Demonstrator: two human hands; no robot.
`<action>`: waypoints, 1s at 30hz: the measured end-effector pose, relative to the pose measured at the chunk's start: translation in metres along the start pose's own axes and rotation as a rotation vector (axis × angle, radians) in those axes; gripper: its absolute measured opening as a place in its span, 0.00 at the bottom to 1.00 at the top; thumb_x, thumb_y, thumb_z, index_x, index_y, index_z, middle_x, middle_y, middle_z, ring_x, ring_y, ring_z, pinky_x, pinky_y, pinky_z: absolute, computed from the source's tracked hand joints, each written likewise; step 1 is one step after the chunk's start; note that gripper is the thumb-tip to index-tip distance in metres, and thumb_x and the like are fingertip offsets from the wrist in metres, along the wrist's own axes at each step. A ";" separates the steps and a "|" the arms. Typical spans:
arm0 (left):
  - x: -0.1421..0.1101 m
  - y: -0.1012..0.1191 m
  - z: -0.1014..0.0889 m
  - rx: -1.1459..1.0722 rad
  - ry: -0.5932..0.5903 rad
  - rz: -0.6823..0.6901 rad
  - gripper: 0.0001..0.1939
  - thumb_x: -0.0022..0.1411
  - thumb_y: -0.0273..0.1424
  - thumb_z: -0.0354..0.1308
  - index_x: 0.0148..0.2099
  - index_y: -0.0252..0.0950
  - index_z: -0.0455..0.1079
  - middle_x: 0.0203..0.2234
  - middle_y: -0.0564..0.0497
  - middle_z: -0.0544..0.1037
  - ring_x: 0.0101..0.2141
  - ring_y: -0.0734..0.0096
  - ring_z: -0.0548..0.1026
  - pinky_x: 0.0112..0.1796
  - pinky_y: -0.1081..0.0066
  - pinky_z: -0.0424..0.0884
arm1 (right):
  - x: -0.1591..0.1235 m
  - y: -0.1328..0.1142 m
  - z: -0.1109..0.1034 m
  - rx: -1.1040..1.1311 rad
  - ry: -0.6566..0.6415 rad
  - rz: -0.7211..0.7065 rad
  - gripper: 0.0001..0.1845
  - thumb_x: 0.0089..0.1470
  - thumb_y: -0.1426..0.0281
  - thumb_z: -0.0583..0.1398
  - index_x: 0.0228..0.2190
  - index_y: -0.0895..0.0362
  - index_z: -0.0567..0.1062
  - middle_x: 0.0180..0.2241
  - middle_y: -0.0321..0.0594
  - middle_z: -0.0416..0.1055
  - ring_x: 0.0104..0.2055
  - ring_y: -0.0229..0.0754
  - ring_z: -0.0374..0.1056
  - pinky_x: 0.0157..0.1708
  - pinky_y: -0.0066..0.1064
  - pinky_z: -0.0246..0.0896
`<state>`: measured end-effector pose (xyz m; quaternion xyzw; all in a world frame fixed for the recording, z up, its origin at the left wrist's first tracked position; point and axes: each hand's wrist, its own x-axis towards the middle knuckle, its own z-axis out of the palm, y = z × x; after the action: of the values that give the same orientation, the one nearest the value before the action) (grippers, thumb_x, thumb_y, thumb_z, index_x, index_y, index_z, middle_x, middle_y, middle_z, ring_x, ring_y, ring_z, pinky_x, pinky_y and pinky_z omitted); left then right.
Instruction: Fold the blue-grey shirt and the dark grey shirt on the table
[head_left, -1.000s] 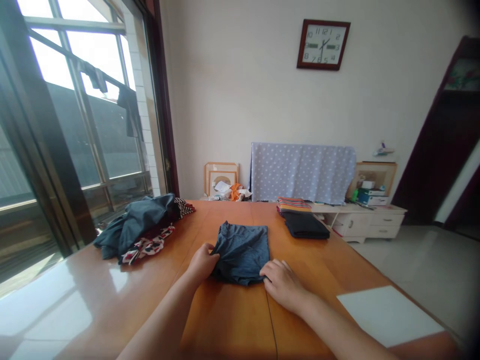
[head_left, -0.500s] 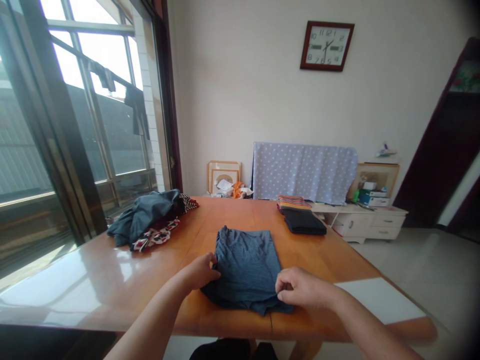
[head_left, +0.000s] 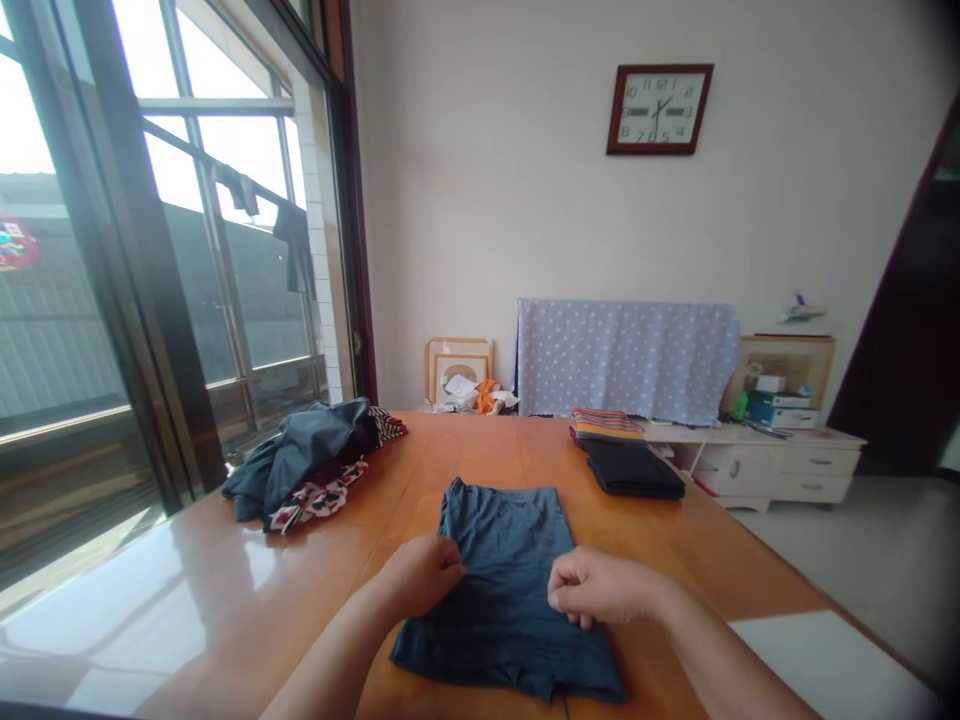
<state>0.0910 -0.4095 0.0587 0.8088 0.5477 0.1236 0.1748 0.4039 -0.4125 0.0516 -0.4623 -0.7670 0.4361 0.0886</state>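
Now I am looking down at the table (head_left: 480,450), which is stretching out on every side of the blue garment (head_left: 510,590), my landmark here. That garment is lying directly on the tabletop, between the person's hands, and it is covering more wood than it was half a second ago. Its far edge is staying about where it was, while its near edge is now reaching past the hands toward the wearer. I am judging from this that the spreading-out is progressing: the cloth is lying longer and flatter, though its near edge is still showing a few puckers.

To the left of the garment and beyond it, the loose heap of clothes (head_left: 322,440) is sitting as it was. To the right of the garment and beyond it, the folded black cloth (head_left: 634,472) is resting, with the striped cloth (head_left: 607,424) showing just behind it; neither is changing.

The left hand (head_left: 427,575) is hovering over or touching the garment's left side, and the right hand (head_left: 604,585) is poised at its right side. Both sets of fingers are curling inward, the right ones more loosely, but I am not managing to tell whether either is pinching any cloth.
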 end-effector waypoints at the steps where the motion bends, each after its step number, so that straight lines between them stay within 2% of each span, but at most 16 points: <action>1: 0.005 -0.006 -0.001 -0.035 -0.006 -0.017 0.08 0.57 0.35 0.55 0.34 0.40 0.75 0.29 0.52 0.78 0.31 0.68 0.74 0.30 0.74 0.64 | 0.005 -0.001 -0.004 0.022 0.002 0.004 0.09 0.53 0.66 0.60 0.34 0.58 0.76 0.26 0.35 0.73 0.24 0.35 0.69 0.24 0.23 0.59; 3: 0.020 -0.017 -0.004 -0.103 0.040 -0.057 0.09 0.57 0.34 0.55 0.35 0.39 0.75 0.27 0.53 0.78 0.30 0.68 0.73 0.28 0.74 0.62 | 0.015 -0.006 -0.013 0.056 0.044 -0.015 0.10 0.54 0.65 0.60 0.35 0.57 0.75 0.26 0.36 0.74 0.24 0.35 0.69 0.24 0.23 0.60; 8: 0.073 -0.035 -0.008 -0.164 0.335 -0.273 0.09 0.59 0.31 0.54 0.35 0.36 0.74 0.28 0.51 0.78 0.32 0.68 0.75 0.29 0.74 0.63 | 0.050 -0.024 -0.028 0.132 0.182 -0.073 0.11 0.54 0.64 0.60 0.36 0.57 0.74 0.27 0.36 0.73 0.25 0.34 0.69 0.23 0.23 0.58; 11: 0.099 -0.038 -0.006 -0.152 0.391 -0.329 0.11 0.61 0.33 0.54 0.40 0.35 0.74 0.34 0.48 0.80 0.37 0.65 0.76 0.33 0.73 0.65 | 0.076 -0.021 -0.029 0.224 0.295 -0.081 0.11 0.54 0.62 0.59 0.35 0.58 0.74 0.27 0.36 0.73 0.24 0.33 0.68 0.24 0.23 0.59; 15: 0.118 -0.037 0.004 -0.080 0.471 -0.313 0.18 0.63 0.37 0.53 0.53 0.39 0.71 0.49 0.44 0.77 0.49 0.58 0.73 0.45 0.66 0.66 | 0.108 0.002 -0.033 0.328 0.516 -0.071 0.15 0.55 0.58 0.56 0.36 0.57 0.73 0.29 0.36 0.73 0.24 0.34 0.66 0.23 0.23 0.58; 18: 0.123 -0.039 0.015 0.005 0.448 -0.237 0.16 0.64 0.37 0.51 0.53 0.48 0.73 0.55 0.48 0.73 0.56 0.55 0.67 0.52 0.58 0.63 | 0.125 0.026 -0.046 0.298 0.665 -0.035 0.18 0.56 0.57 0.54 0.36 0.57 0.74 0.28 0.36 0.72 0.24 0.35 0.66 0.23 0.24 0.58; 21: 0.126 -0.044 0.022 0.052 0.375 -0.200 0.17 0.65 0.36 0.50 0.53 0.50 0.74 0.60 0.49 0.69 0.61 0.53 0.62 0.58 0.52 0.56 | 0.135 0.051 -0.066 0.144 0.822 0.057 0.18 0.57 0.58 0.52 0.36 0.57 0.75 0.27 0.38 0.73 0.27 0.38 0.69 0.28 0.26 0.60; 23: 0.127 -0.047 0.024 0.080 0.337 -0.194 0.20 0.65 0.35 0.50 0.56 0.50 0.72 0.62 0.50 0.67 0.64 0.51 0.57 0.61 0.45 0.48 | 0.138 0.066 -0.078 0.068 0.892 0.114 0.18 0.58 0.59 0.51 0.36 0.57 0.75 0.30 0.40 0.75 0.32 0.40 0.71 0.31 0.28 0.61; 26: 0.128 -0.050 0.023 0.104 0.301 -0.204 0.22 0.64 0.34 0.49 0.59 0.49 0.70 0.64 0.48 0.64 0.66 0.50 0.54 0.62 0.38 0.40 | 0.142 0.083 -0.085 0.018 0.930 0.178 0.18 0.58 0.59 0.51 0.36 0.56 0.76 0.36 0.43 0.77 0.38 0.43 0.72 0.35 0.29 0.60; 30: 0.127 -0.050 0.019 0.128 0.262 -0.231 0.24 0.63 0.34 0.49 0.61 0.43 0.68 0.65 0.45 0.62 0.66 0.49 0.53 0.62 0.36 0.37 | 0.148 0.088 -0.079 -0.054 0.894 0.223 0.18 0.57 0.54 0.55 0.34 0.55 0.77 0.34 0.42 0.77 0.37 0.45 0.72 0.34 0.30 0.58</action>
<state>0.1035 -0.2776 0.0213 0.7270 0.6617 0.1720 0.0629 0.4201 -0.2331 -0.0064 -0.6869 -0.6101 0.1805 0.3513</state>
